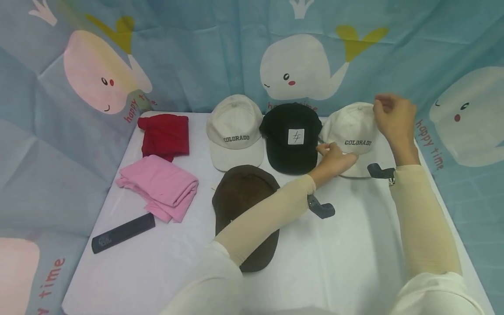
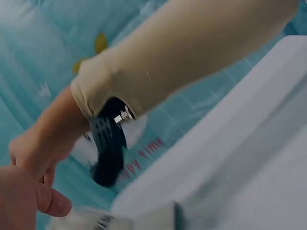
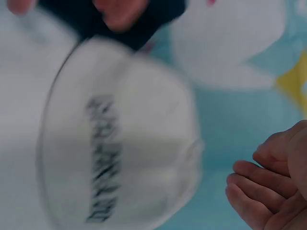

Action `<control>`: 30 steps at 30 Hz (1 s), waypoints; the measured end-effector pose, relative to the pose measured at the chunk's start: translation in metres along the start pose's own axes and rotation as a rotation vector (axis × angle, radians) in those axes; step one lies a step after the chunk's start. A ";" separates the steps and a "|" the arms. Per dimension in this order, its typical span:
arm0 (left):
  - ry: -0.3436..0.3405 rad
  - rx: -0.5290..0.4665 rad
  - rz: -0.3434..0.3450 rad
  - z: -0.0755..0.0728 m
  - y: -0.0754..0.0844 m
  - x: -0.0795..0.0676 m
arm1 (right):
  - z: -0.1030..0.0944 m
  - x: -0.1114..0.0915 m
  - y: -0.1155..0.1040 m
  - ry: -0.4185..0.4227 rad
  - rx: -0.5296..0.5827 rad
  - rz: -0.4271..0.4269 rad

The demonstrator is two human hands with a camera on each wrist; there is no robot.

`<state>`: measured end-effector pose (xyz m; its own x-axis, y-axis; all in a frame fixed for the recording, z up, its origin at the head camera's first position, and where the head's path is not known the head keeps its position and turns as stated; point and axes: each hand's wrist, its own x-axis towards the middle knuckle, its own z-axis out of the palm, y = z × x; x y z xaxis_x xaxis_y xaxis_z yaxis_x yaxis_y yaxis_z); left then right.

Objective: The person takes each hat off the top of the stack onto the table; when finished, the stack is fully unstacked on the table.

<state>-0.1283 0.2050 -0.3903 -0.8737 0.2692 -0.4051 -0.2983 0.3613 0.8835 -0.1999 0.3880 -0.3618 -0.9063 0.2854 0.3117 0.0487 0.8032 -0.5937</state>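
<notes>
At the right end of the back row lies a white baseball cap (image 1: 356,127) lettered COLORADO. My left hand (image 1: 334,162) is over its front left side, beside the black cap (image 1: 291,151), and nothing shows in its grasp. To the cap's upper right is my right hand (image 1: 395,118), raised, its fingers loosely bent. In the right wrist view a gap separates the right hand (image 3: 276,184) from the white cap (image 3: 158,143), whose lettering is blurred. The left wrist view catches the left thumb (image 2: 55,203) above the partly cut-off white cap (image 2: 86,221).
Another white COLORADO cap (image 1: 236,127) sits left of the black one. In front, a brown cap (image 1: 244,188) lies partly under the left forearm. Folded red cloth (image 1: 167,135), folded pink cloth (image 1: 161,181) and a dark flat bar (image 1: 124,233) lie on the left. A whale-print curtain (image 1: 212,52) surrounds the white table (image 1: 334,262).
</notes>
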 end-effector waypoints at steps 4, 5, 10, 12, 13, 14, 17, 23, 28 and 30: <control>-0.056 0.019 0.160 -0.026 0.022 -0.041 | -0.010 -0.011 -0.044 0.042 0.138 -0.144; -0.072 0.029 0.216 -0.034 0.026 -0.055 | -0.012 -0.015 -0.056 0.045 0.180 -0.178; -0.140 0.045 0.486 -0.085 0.023 -0.121 | -0.021 -0.051 -0.112 -0.009 0.344 -0.319; -0.123 0.051 0.568 -0.105 0.010 -0.142 | -0.022 -0.068 -0.125 -0.055 0.366 -0.368; -0.101 0.052 0.599 -0.115 0.001 -0.151 | -0.021 -0.076 -0.129 -0.078 0.374 -0.390; -0.074 0.050 0.625 -0.126 -0.009 -0.160 | -0.020 -0.084 -0.133 -0.103 0.376 -0.404; 0.046 0.059 0.651 -0.160 -0.046 -0.184 | -0.011 -0.107 -0.137 -0.168 0.373 -0.463; 0.318 0.136 0.486 -0.214 -0.141 -0.227 | 0.021 -0.154 -0.132 -0.324 0.367 -0.497; 0.401 0.309 0.181 -0.222 -0.212 -0.250 | 0.051 -0.185 -0.122 -0.439 0.316 -0.462; 0.393 0.335 0.096 -0.217 -0.229 -0.254 | 0.062 -0.194 -0.120 -0.477 0.286 -0.454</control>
<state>0.0782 -0.1402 -0.4391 -0.9886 -0.0171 -0.1499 -0.1265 0.6346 0.7624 -0.0560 0.2044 -0.3969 -0.8989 -0.3568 0.2544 -0.4294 0.6010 -0.6741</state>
